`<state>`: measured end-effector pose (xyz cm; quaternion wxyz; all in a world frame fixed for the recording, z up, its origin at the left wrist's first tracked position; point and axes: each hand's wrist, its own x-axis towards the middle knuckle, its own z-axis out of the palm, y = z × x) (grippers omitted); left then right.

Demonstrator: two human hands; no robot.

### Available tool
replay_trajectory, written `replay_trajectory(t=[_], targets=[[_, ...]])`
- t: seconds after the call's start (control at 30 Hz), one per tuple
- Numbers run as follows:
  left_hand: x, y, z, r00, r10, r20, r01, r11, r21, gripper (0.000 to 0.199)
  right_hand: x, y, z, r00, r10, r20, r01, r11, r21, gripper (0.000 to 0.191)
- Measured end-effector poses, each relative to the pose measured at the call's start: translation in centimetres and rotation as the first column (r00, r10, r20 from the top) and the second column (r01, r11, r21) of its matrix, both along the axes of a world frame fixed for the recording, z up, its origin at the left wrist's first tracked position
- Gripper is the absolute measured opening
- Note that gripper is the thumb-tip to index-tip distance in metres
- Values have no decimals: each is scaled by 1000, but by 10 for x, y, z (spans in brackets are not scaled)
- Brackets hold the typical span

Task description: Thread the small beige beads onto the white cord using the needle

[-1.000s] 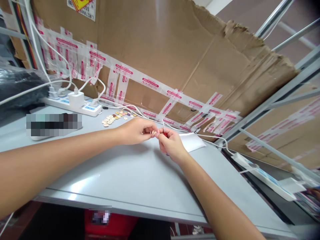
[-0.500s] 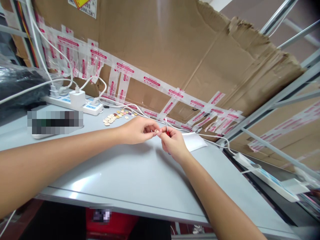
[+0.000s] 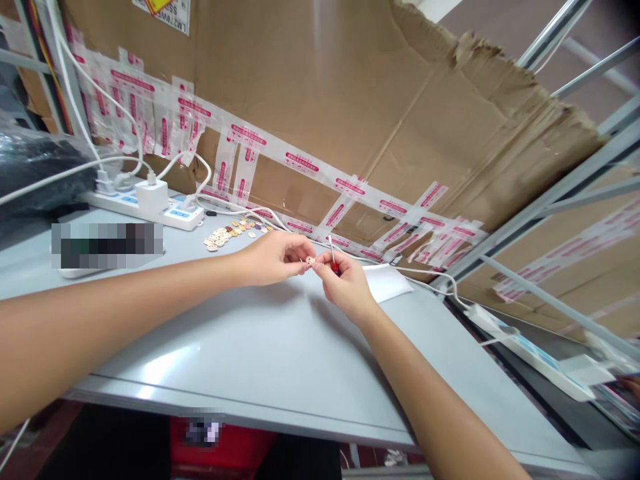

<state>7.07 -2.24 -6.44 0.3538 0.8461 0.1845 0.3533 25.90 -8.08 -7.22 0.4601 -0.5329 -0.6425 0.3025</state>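
Two hands meet above the middle of the grey table [image 3: 260, 347], fingertips almost touching each other. The left hand [image 3: 273, 259] pinches a small pale button [image 3: 309, 260] between thumb and forefinger; the other fingers curl loosely under the palm. The right hand [image 3: 344, 287] is closed around a thin tool with a red grip and a light-coloured shaft [image 3: 332, 254], which sticks up just above the knuckles. Its thumb and forefinger tips sit right beside the button; whether they press on it cannot be told, as the spot is too small. The button is held in the air, just over the table top, between the two hands.

Behind the left hand a scatter of small buttons [image 3: 230, 235] lies on the table, near a white power strip [image 3: 145, 205] with a plugged-in charger and white cables [image 3: 250, 215] trailing past. A white sheet of paper [image 3: 387, 283] lies just beyond the right hand. Taped cardboard [image 3: 350, 100] stands along the back edge of the table.
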Motion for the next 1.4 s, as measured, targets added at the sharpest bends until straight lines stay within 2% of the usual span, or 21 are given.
replay_trajectory(t=[0.13, 0.2, 0.3, 0.43, 0.57, 0.8, 1.03, 1.27, 1.4], targets=[[0, 2, -1, 999, 33, 36, -31, 998, -56, 16, -1, -6, 8, 996, 50, -68, -55, 996, -75, 28], [0, 3, 0, 997, 39, 70, -33, 996, -88, 15, 0, -8, 11, 996, 79, -47, -84, 989, -121, 32], [1, 3, 1, 993, 48, 112, -33, 991, -130, 14, 3, -10, 13, 990, 123, 62, -113, 981, -156, 35], [0, 4, 1, 991, 57, 122, -37, 986, -164, 17, 8, -10, 12, 964, 120, 236, -92, 988, -128, 36], [0, 7, -2, 989, 57, 135, -32, 983, -179, 18, 8, -10, 14, 948, 121, 295, -78, 985, -154, 35], [-1, 9, -4, 990, 45, 132, -23, 987, -159, 18, 10, -11, 16, 935, 167, 314, -93, 967, -237, 33], [0, 7, -1, 992, 68, 111, -55, 992, -115, 17, 13, -9, 15, 912, 187, 365, -103, 966, -238, 34], [-1, 6, 0, 993, 108, 53, -110, 993, 33, 15, 7, -10, 13, 900, 189, 394, -110, 970, -215, 33], [-2, 7, 0, 991, 115, 71, -116, 993, 12, 17, 9, -10, 14, 903, 166, 396, -87, 974, -210, 33]])
